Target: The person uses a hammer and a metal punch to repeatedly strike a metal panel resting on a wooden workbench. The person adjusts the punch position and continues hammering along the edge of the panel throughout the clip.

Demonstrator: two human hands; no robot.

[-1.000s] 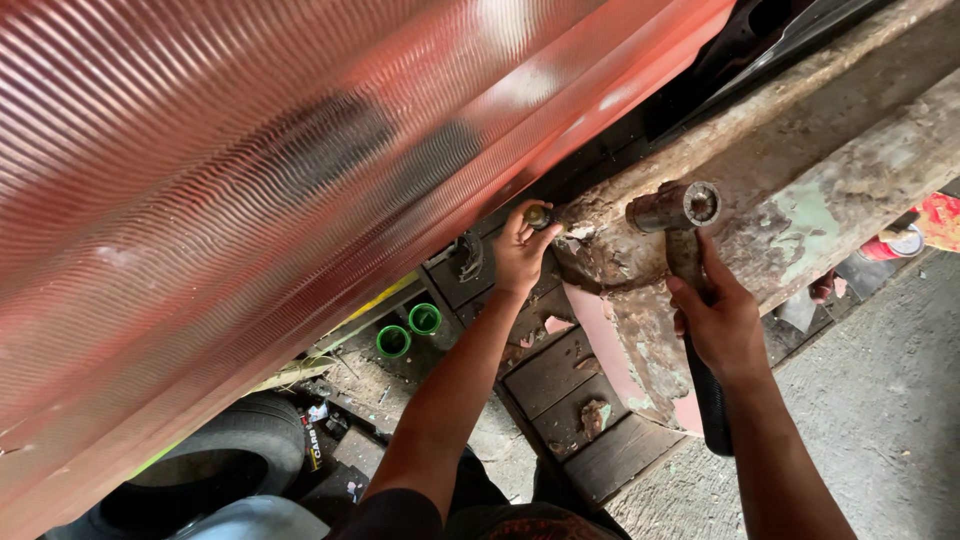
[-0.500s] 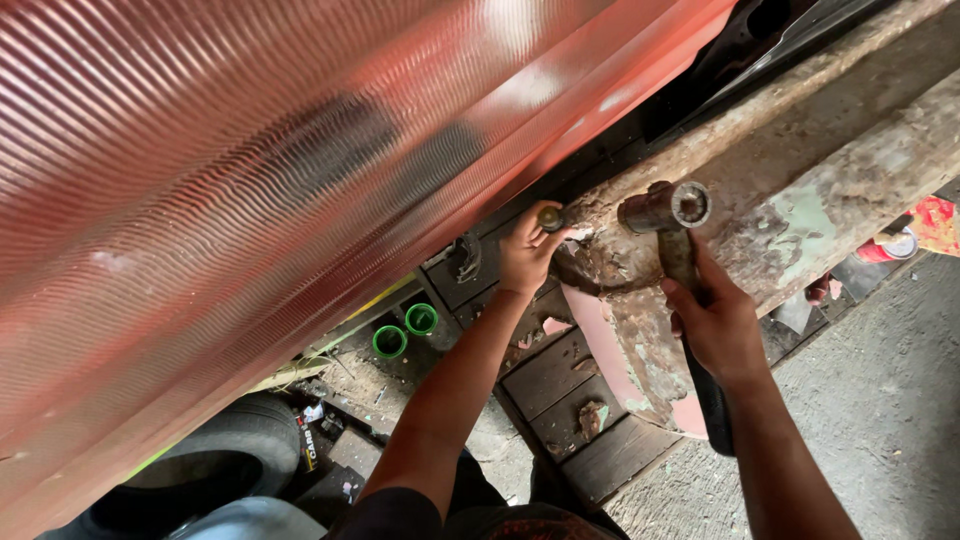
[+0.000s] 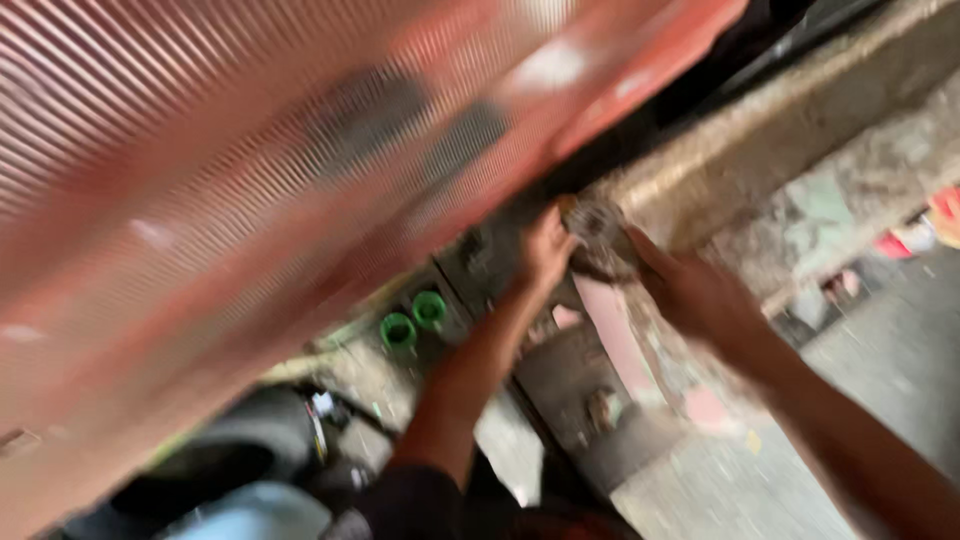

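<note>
The view is smeared, so fine detail is lost. Nearest, at the bottom left, sits a dark rounded shape like a tyre [image 3: 215,470], with the person's dark sleeve [image 3: 420,505] just right of it. To the right lies grey concrete floor [image 3: 900,370]. Past the tyre two small green caps [image 3: 413,320] stand side by side on a grimy surface, next to dark metal plates [image 3: 580,400].

The left hand [image 3: 545,250] reaches up with fingers curled, its fingertips touching a round, rusty metal fitting [image 3: 598,235]; whether it grips the fitting cannot be told. The right hand [image 3: 700,295] comes in from the right, fingers partly extended against the fitting's lower right side; its hold is unclear too. The fitting sits at the near end of a dirty, corroded beam [image 3: 800,170] running to the far right. A large ribbed red panel [image 3: 250,170] fills the far left.
</note>
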